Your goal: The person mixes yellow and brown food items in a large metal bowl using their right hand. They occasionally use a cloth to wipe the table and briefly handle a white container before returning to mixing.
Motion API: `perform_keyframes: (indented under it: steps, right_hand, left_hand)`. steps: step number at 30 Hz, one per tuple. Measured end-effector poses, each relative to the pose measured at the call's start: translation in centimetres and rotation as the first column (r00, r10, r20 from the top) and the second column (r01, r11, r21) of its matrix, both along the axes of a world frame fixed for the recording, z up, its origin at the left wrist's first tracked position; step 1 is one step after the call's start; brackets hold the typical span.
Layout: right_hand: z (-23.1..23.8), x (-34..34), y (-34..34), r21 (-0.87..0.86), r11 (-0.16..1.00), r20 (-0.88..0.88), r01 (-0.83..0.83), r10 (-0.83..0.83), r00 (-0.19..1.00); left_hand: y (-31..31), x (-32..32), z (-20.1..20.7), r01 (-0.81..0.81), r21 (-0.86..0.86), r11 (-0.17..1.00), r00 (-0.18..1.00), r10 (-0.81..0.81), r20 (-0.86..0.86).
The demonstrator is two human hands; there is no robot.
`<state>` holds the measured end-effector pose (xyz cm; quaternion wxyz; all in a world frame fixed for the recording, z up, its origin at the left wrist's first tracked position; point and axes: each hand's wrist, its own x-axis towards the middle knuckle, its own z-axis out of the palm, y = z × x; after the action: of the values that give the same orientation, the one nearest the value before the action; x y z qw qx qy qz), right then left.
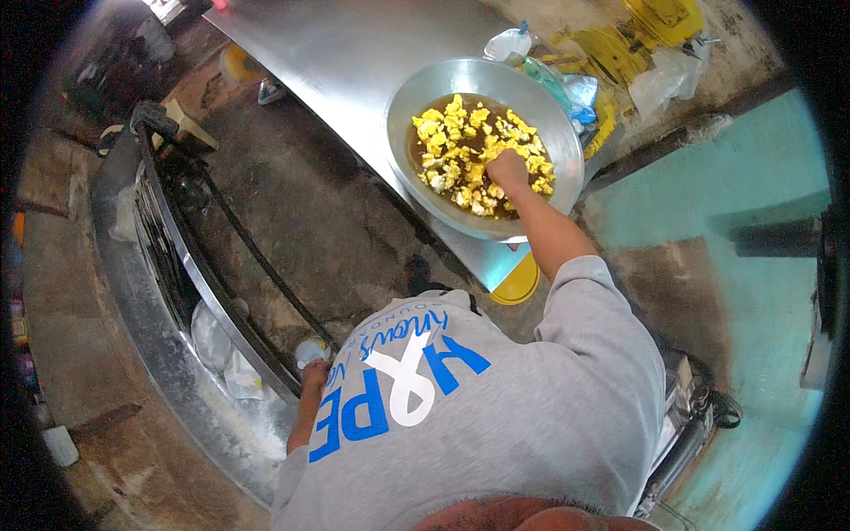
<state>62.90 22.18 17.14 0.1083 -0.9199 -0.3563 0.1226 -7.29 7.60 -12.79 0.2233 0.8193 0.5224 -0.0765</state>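
My right hand (pixel 509 173) reaches down into a wide metal basin (pixel 567 164). Lumpy yellow and whitish pieces (pixel 440 146) lie in brown liquid (pixel 471 150) there. That hand looks closed, with its fingertips hidden among the pieces; what it holds, if anything, does not show. Low on the left, my left hand (pixel 314 373) is at the rim of a small whitish tub (pixel 312 351) and seems to grip it. Its fingers show only in part, and the tub's contents are too small to make out.
The basin stands near the corner of a metal table (pixel 328 66). Plastic bags (pixel 580 93) lie beside it against the wall. Under the table corner is a yellow round lid (pixel 516 283). A curved metal counter (pixel 190 372) with white bags (pixel 217 341) stands at the left.
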Motion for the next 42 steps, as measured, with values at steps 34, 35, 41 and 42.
perform_keyframes:
  steps: [34, 35, 41, 42]
  right_hand:
    - [-5.8, 9.7, 6.5, 0.002, 0.996, -0.072, -0.088, 0.088, 0.993]
    - [-6.0, 9.3, 6.3, -0.047, 0.984, -0.009, -0.172, 0.172, 0.985]
    - [-5.0, 6.3, 6.6, -0.244, 0.857, 0.146, -0.454, 0.495, 0.856]
    - [-4.4, 4.7, 7.1, 0.092, 0.992, -0.091, 0.087, -0.079, 0.993]
  left_hand:
    - [13.0, 15.7, 15.4, -0.71, -0.614, 0.343, 0.4, 0.915, 0.049]
    - [13.4, 15.6, 15.4, -0.7, -0.607, 0.376, 0.428, 0.901, 0.064]
    - [16.3, 12.6, 12.7, -0.64, -0.657, 0.398, 0.453, 0.887, 0.096]
    - [17.1, 14.3, 14.4, -0.627, -0.601, 0.496, 0.551, 0.827, 0.108]
